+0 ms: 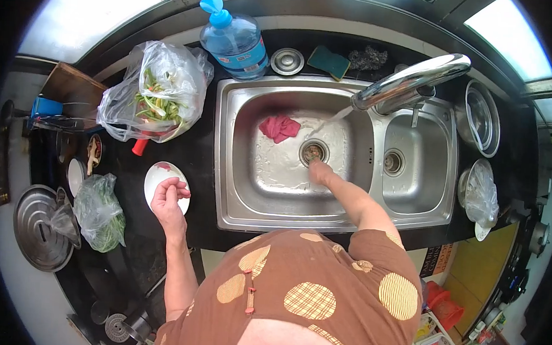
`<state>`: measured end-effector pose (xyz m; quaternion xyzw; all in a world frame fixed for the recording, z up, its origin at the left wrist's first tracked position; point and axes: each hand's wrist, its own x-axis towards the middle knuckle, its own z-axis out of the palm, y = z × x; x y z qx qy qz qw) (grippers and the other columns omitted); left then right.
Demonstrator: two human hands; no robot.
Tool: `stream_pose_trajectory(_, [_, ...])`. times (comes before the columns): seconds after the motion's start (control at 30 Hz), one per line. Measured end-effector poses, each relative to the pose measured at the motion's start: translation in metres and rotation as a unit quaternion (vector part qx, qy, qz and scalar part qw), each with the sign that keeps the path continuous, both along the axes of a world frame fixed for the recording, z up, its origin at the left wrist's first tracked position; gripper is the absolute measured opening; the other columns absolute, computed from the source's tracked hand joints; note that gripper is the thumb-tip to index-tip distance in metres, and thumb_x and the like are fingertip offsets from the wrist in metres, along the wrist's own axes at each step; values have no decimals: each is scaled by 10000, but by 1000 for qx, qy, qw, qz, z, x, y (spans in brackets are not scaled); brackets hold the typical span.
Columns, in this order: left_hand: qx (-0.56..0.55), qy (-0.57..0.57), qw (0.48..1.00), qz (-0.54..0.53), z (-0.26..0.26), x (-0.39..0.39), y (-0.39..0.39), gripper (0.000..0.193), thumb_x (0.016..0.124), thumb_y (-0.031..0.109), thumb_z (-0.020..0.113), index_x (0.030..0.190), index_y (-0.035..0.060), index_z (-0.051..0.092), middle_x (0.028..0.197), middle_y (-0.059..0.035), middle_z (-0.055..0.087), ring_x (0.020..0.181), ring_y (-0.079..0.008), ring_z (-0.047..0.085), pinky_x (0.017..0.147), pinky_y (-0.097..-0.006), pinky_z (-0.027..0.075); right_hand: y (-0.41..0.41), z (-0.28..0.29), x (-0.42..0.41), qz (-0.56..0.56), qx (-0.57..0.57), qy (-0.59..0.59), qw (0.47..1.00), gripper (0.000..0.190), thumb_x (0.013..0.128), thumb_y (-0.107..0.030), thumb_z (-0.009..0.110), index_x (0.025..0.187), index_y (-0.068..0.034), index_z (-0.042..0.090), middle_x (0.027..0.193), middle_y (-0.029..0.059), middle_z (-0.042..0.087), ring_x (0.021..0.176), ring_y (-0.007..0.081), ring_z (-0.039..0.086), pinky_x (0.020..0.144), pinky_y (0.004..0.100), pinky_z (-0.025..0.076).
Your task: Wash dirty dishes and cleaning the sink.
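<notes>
My right hand (321, 173) reaches down into the large basin of a stainless steel sink (274, 200). Its fingertips are at the drain (314, 151), where brownish bits show; whether they grip anything is hard to see. Water (330, 121) runs from the chrome faucet (407, 83) into this basin. A crumpled red cloth (279, 128) lies on the basin floor, left of the drain. My left hand (168, 202) is raised over a white plate (156, 185) on the counter, fingers loosely curled, with nothing visible in it. The plate has a reddish patch near its far edge.
Left of the sink stand a plastic bag (168, 92) of vegetable scraps, a bagged green vegetable (103, 215) and a metal lid (41, 228). A large water bottle (236, 44), sponge (329, 63) and steel wool (368, 59) line the back. Metal bowls (482, 117) stand at right.
</notes>
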<state>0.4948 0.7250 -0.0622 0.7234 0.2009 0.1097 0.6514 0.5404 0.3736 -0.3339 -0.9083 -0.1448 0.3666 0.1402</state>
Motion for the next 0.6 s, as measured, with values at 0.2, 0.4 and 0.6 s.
stream_pose_trajectory(0.2, [36, -15, 999, 22, 16, 3, 16, 150, 879, 35, 441, 895, -20, 580, 757, -72, 594, 594, -100, 550, 562, -231, 475, 23, 27, -4, -149, -16, 5, 989, 320, 818, -273, 485, 970, -18, 603, 977, 204, 611, 943, 333, 591, 781, 409, 483])
stream_pose_trajectory(0.4, [157, 13, 979, 128, 53, 63, 39, 395, 830, 239, 597, 1066, -68, 515, 879, -119, 590, 729, -162, 580, 637, -257, 487, -8, -4, -15, -38, -9, -233, 972, 194, 802, -186, 495, 889, -39, 589, 912, 181, 614, 761, 302, 627, 617, 390, 514])
stream_pose_trajectory(0.6, [271, 37, 953, 128, 62, 138, 69, 870, 637, 520, 706, 1093, -178, 454, 1089, -319, 518, 1037, -357, 524, 886, -363, 407, -22, 46, -15, 39, 57, -324, 944, 145, 788, -120, 478, 872, -26, 550, 817, 147, 576, 670, 301, 609, 552, 392, 502])
